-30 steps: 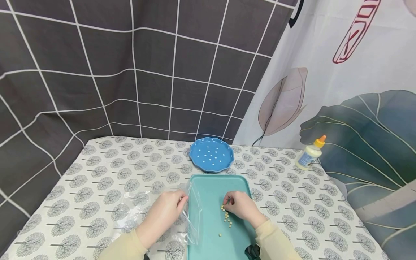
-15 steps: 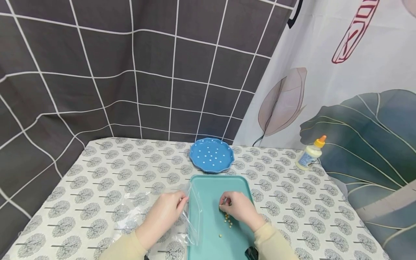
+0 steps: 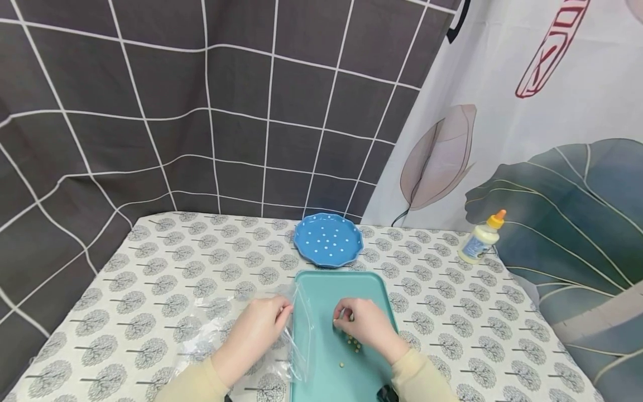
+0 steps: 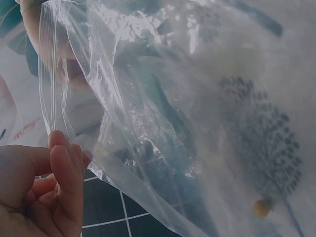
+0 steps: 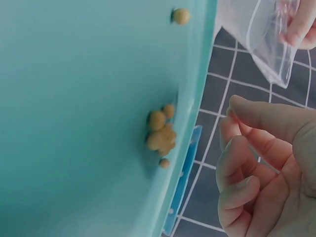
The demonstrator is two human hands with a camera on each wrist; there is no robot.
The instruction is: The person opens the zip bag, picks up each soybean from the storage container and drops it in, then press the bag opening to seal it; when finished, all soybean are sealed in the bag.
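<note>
My left hand (image 3: 258, 329) pinches the top edge of a clear plastic zip bag (image 4: 143, 98), its mouth hanging over the left rim of a teal tray (image 3: 321, 290). Through the film in the left wrist view a single yellow soybean (image 4: 261, 208) shows. Over the tray, my right hand (image 3: 365, 324) faces the bag with thumb and index tips together. A tiny yellowish bit of soybean shows between those tips in the right wrist view; most of it is hidden. Below that hand lies a small cluster of soybeans (image 5: 162, 133), with one loose bean (image 3: 341, 364) apart nearer the front.
A blue dotted plate (image 3: 328, 240) with a wavy rim stands right behind the tray. Far right stands a glue bottle (image 3: 479, 240) with an orange cap. The patterned tablecloth (image 3: 166, 268) ends at a dark gridded curtain (image 3: 241, 111).
My right hand has moved left from the soybean cluster toward the bag, its fingertips coming off the beans. The left hand keeps its grip on the bag and stays nearly in place.
</note>
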